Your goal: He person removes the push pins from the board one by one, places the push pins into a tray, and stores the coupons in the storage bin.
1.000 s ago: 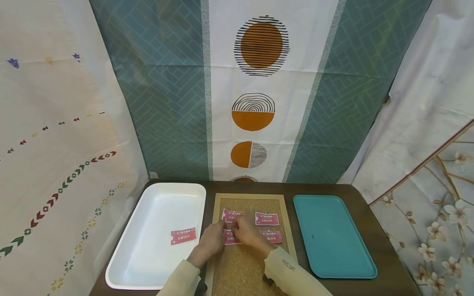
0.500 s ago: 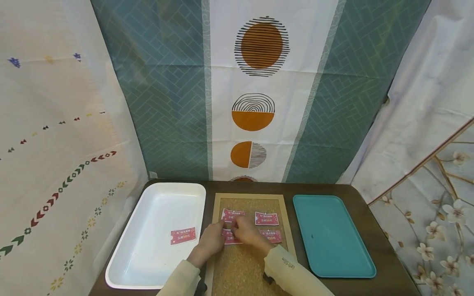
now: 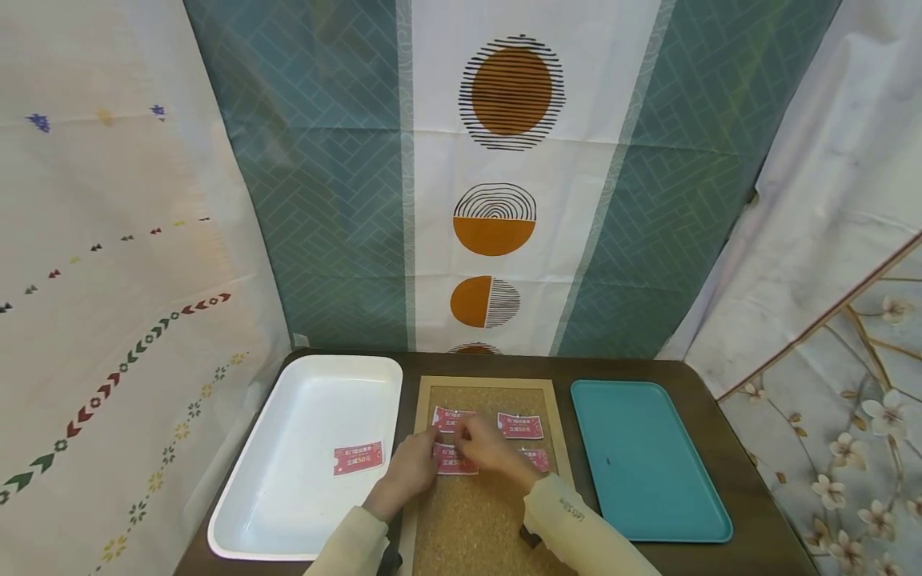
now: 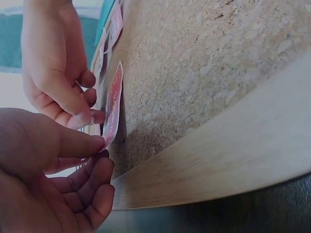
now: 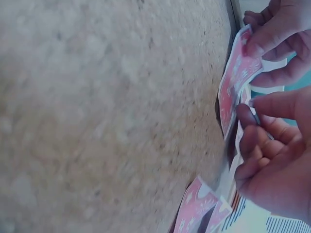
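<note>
My left hand [image 3: 414, 466] pinches the left end of a pink paper coupon [image 3: 457, 462] between thumb and fingers. In the left wrist view this coupon [image 4: 114, 104] bows a little off the cork. The right hand [image 3: 495, 450] is at the coupon's top edge, thumb and index finger together on a small thin pin [image 5: 258, 119], mostly hidden by the fingers. Directly above on the corkboard [image 3: 486, 524] is another coupon [image 3: 444, 418], partly covered by the right hand. Two more hang on the right side, an upper coupon [image 3: 520, 426] and a lower coupon [image 3: 536, 458] partly behind the right hand.
A white tray [image 3: 238, 512] stands left of the board, with one loose coupon [image 3: 358, 458] lying in it. To the right is a teal tray [image 3: 651, 456]. Both trays and the wood-framed board rest on a dark table [image 3: 763, 512], with patterned curtains behind and beside it.
My right hand has shifted slightly up and to the right, uncovering more of the lower left coupon and hiding more of the lower right one. The left hand keeps its hold.
</note>
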Demonstrator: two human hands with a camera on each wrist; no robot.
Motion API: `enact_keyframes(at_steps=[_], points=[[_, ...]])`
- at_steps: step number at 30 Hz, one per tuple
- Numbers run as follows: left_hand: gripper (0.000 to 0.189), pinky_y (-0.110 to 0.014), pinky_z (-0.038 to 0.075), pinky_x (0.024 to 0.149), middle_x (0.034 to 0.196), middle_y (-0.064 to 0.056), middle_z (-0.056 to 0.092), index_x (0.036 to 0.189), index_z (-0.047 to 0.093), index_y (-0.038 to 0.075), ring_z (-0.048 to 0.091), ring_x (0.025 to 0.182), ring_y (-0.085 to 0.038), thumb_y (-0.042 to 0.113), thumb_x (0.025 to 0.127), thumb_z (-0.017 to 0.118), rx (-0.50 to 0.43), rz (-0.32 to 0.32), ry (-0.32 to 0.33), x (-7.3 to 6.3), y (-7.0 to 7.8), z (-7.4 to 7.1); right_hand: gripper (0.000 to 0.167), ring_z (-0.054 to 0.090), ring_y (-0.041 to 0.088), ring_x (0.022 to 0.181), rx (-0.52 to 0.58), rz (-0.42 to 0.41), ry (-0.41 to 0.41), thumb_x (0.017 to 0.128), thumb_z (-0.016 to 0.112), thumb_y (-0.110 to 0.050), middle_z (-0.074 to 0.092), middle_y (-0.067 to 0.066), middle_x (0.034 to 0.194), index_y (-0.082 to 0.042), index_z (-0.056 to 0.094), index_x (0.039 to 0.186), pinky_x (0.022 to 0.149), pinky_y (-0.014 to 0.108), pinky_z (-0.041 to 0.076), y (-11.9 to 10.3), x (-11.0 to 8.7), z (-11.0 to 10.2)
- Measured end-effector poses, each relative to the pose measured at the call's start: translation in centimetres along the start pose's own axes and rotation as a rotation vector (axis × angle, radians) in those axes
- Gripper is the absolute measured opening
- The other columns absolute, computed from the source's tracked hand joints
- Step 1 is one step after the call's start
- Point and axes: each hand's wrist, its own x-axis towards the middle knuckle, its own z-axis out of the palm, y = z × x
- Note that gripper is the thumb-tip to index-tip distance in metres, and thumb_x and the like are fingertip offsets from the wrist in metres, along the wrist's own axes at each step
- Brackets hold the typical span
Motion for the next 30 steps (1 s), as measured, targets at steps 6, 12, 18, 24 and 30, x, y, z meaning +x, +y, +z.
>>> enact_keyframes(at_steps=[6,12,18,24,30], points=[[0.022,-0.025,0.045,0.048,0.092,-0.011,0.068,0.109,0.063,0.002,0.056,0.065,-0.012,0.005,0.087,0.067,-0.023,0.021,0.016,-0.2,0.1,-0.2,0.004,0.053,0.007,0.065,0.045,-0.019,0.005,0.089,0.063,-0.008,0.057,-0.007,0.074,-0.011,0.063,0.087,0.058,0.024,0.046,0.3,-0.5,-0.6],[0.023,-0.023,0.044,0.045,0.087,-0.008,0.066,0.112,0.061,0.001,0.055,0.060,-0.008,0.006,0.090,0.065,-0.061,0.041,0.019,0.0,0.1,-0.8,0.007,0.058,0.009,0.070,0.117,-0.031,-0.022,0.090,0.065,-0.005,0.060,-0.006,0.079,-0.010,0.064,0.094,0.061,0.026,0.049,1.0,-1.2,-1.4],[0.026,-0.023,0.045,0.045,0.087,-0.007,0.067,0.115,0.060,0.002,0.056,0.059,-0.007,0.009,0.091,0.065,-0.101,0.048,0.010,0.4,0.2,-1.6,0.006,0.057,0.009,0.074,0.091,-0.068,-0.005,0.090,0.066,-0.007,0.062,-0.006,0.082,-0.011,0.066,0.094,0.066,0.026,0.050,2.1,-1.7,-2.5],[0.027,-0.022,0.043,0.042,0.075,0.003,0.060,0.117,0.061,0.001,0.053,0.055,-0.006,0.008,0.091,0.065,-0.097,0.073,0.028,0.7,0.6,-2.1,0.008,0.057,0.008,0.075,0.049,-0.104,0.015,0.089,0.065,-0.003,0.065,-0.003,0.084,-0.008,0.068,0.095,0.067,0.026,0.050,2.9,-2.3,-3.2],[0.024,-0.022,0.041,0.040,0.066,0.007,0.053,0.113,0.063,0.004,0.050,0.051,-0.007,0.008,0.090,0.067,-0.088,0.091,0.070,0.8,0.8,-2.8,0.010,0.057,0.009,0.074,0.037,-0.096,0.027,0.088,0.066,-0.001,0.066,-0.002,0.084,-0.008,0.069,0.095,0.066,0.026,0.050,3.3,-2.9,-4.1]])
